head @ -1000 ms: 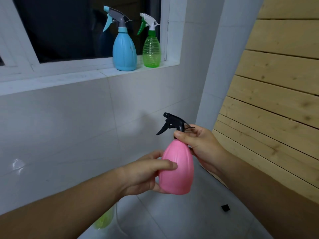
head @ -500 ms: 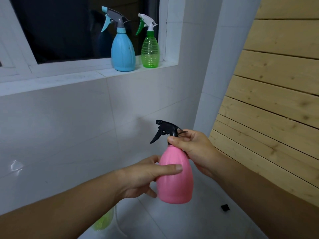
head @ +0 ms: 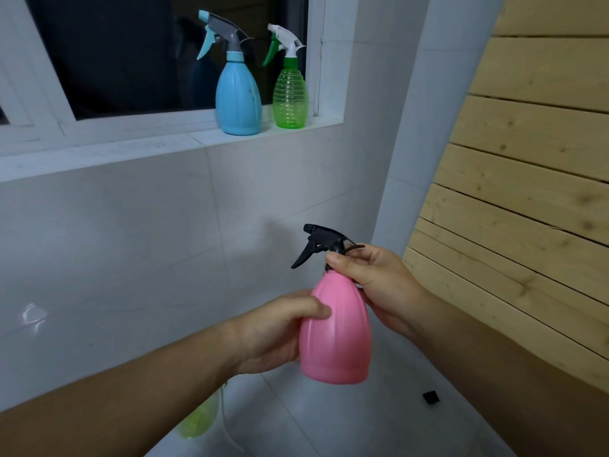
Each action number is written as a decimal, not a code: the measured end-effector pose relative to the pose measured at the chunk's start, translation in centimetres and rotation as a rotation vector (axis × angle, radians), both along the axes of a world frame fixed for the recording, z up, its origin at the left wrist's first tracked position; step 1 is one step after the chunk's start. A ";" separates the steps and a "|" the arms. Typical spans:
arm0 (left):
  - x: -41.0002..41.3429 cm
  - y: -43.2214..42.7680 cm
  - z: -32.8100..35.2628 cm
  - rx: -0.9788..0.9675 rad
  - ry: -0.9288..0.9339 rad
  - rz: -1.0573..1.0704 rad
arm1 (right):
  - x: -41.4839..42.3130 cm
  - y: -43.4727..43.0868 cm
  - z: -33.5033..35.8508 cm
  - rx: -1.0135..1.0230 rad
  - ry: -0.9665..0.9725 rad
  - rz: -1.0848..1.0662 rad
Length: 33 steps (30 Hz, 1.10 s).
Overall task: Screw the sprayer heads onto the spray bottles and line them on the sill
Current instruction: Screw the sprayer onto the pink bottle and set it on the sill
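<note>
The left hand point(head: 276, 331) grips the upright pink bottle point(head: 336, 334) near centre; right-hand fingers point(head: 342, 260) pinch the black sprayer point(head: 324, 242) at its neck. The sill point(head: 164, 146) lies far up-left, free space left of the blue bottle point(head: 238, 94).

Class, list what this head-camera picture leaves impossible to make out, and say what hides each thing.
- Neck joint of the pink bottle: covered by the right hand, so the black sprayer's tightness is unknown.
- Yellow-green object: mostly behind the left forearm.
- Small black piece on the floor: too small to identify.
</note>
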<state>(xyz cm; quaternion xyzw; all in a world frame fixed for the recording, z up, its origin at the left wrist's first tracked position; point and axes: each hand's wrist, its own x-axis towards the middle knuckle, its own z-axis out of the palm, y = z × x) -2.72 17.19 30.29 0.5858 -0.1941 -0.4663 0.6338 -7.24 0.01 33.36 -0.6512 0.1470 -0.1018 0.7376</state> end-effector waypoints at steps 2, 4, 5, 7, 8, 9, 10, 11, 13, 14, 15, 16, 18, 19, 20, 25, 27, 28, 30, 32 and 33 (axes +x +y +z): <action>0.0 0.1 0.0 0.027 -0.027 -0.002 | 0.0 0.0 0.0 -0.001 0.019 0.004; -0.1 0.0 0.3 0.091 -0.128 0.010 | 0.0 0.0 0.1 -0.018 0.031 0.016; -0.1 -0.1 0.4 0.124 -0.176 0.023 | -0.1 0.0 0.1 -0.026 0.035 0.022; -0.1 -0.3 0.2 0.168 -0.229 0.053 | -0.2 0.1 0.2 -0.028 0.028 0.037; -0.2 -0.4 0.1 0.180 -0.242 0.071 | -0.2 0.2 0.2 -0.022 0.020 0.049; -0.2 -0.5 0.0 0.186 -0.254 0.084 | -0.3 0.3 0.2 -0.018 0.012 0.059; -0.3 -0.5 0.0 0.183 -0.266 0.083 | -0.3 0.4 0.2 -0.020 0.007 0.063; -0.4 -0.5 0.0 0.177 -0.277 0.073 | -0.3 0.5 0.1 -0.027 0.003 0.062; -0.5 -0.4 0.1 0.185 -0.299 0.079 | -0.2 0.7 0.2 -0.040 -0.010 0.052; -0.6 -0.4 0.2 0.200 -0.315 0.098 | 0.0 0.8 0.2 -0.047 -0.023 0.044; -0.6 -0.4 0.3 0.226 -0.339 0.124 | 0.1 0.9 0.2 -0.061 -0.038 0.032; -0.7 -0.5 0.4 0.259 -0.373 0.151 | 0.3 0.9 0.2 -0.079 -0.053 0.017; -0.8 -0.7 0.7 0.300 -0.421 0.198 | 0.6 0.9 0.2 -0.105 -0.070 -0.003; -0.8 -0.9 0.8 0.295 -0.421 0.202 | 0.6 0.8 0.3 -0.108 -0.072 -0.005; -0.6 -0.9 0.8 0.276 -0.409 0.188 | 0.6 0.8 0.2 -0.100 -0.074 0.003; 0.7 0.2 0.2 0.120 -0.201 0.099 | 0.2 0.6 0.1 0.001 -0.089 0.074; 1.0 0.5 -0.1 0.101 -0.172 0.096 | 0.0 0.4 0.2 0.009 -0.084 0.128; 1.1 0.6 -0.2 0.104 -0.181 0.099 | -0.1 0.4 0.3 0.011 -0.077 0.147; 1.2 0.6 -0.3 0.113 -0.221 0.101 | -0.1 0.3 0.4 -0.028 -0.073 0.145; 1.2 0.6 -0.2 0.117 -0.246 0.112 | 0.0 0.2 0.5 -0.078 -0.088 0.117; 1.1 0.6 -0.1 0.118 -0.257 0.122 | 0.1 0.2 0.5 -0.087 -0.096 0.101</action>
